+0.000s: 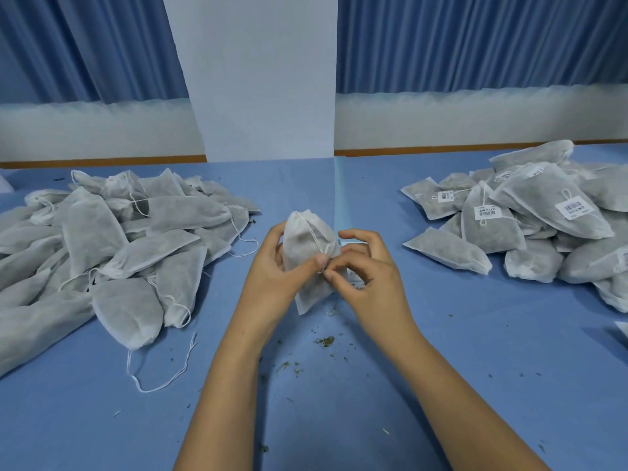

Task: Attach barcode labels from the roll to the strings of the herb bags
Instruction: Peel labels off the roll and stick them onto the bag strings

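Gripping a herb bag [306, 239] in the left hand [275, 270] above the middle of the worktop [475, 351], thumb pressed on its string [314, 237]. Pinching that string's near end between thumb and forefinger of the right hand [367, 270], beside the left thumb. Partly hidden behind the right fingers, a white label [355, 277]. Left, a heap of unlabelled bags [112, 239]; far right, a heap of labelled bags [530, 215]. Nearer, scattered herb crumbs [326, 341].
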{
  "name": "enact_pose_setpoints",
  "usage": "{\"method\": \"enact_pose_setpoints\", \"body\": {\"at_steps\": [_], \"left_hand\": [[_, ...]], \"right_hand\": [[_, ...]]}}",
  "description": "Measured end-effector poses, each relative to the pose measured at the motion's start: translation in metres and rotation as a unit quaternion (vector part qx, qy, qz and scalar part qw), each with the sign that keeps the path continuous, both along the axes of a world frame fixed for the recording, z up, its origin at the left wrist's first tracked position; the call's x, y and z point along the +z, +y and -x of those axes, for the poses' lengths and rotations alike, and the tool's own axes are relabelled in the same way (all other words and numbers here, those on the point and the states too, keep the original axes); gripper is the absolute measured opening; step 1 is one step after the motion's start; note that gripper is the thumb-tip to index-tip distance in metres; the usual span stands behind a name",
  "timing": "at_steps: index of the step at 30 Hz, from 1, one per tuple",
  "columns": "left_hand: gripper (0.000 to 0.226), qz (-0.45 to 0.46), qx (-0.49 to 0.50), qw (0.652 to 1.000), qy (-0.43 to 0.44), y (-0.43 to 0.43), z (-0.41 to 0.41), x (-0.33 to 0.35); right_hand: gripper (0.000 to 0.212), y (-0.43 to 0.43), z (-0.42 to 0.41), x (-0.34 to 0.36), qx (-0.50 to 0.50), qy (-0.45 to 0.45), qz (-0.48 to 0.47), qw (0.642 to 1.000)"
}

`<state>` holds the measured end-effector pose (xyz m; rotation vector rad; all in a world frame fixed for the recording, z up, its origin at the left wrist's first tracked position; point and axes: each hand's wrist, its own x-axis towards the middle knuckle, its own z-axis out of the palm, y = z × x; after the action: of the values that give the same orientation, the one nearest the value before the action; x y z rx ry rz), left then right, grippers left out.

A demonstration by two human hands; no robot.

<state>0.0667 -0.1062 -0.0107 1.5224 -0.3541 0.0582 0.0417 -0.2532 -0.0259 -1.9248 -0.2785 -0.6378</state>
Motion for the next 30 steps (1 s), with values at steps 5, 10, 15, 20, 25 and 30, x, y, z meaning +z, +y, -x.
{"method": "enact_pose_setpoints", "body": {"at_steps": [5,10,15,20,25,30], "left_hand": [[0.062,-0.048,0.073,0.996,-0.019,-0.009,0.000,-0.001],[0.081,0.012,0.189,0.980,-0.054,-0.013,-0.001,-0.003],[0.063,-0.004,0.320,0.932,-0.170,-0.010,-0.005,-0.006],[0.021,-0.152,0.282,0.913,-0.254,-0.018,-0.015,-0.015],[0.016,-0.265,0.115,0.912,-0.290,-0.025,-0.019,-0.022],[0.026,-0.270,0.069,0.921,-0.271,-0.028,-0.021,-0.027]], "right_hand": [[0.008,0.001,0.000,0.001,0.012,-0.011,0.012,1.000],[0.010,0.003,0.004,0.003,0.057,0.007,0.050,0.997],[0.018,-0.023,-0.002,0.008,-0.088,0.065,-0.048,0.993],[0.020,-0.034,-0.010,0.000,-0.048,0.283,-0.205,0.936],[0.022,-0.028,-0.013,-0.007,-0.019,0.263,-0.270,0.926],[0.022,-0.027,-0.013,-0.007,-0.015,0.249,-0.259,0.933]]}}
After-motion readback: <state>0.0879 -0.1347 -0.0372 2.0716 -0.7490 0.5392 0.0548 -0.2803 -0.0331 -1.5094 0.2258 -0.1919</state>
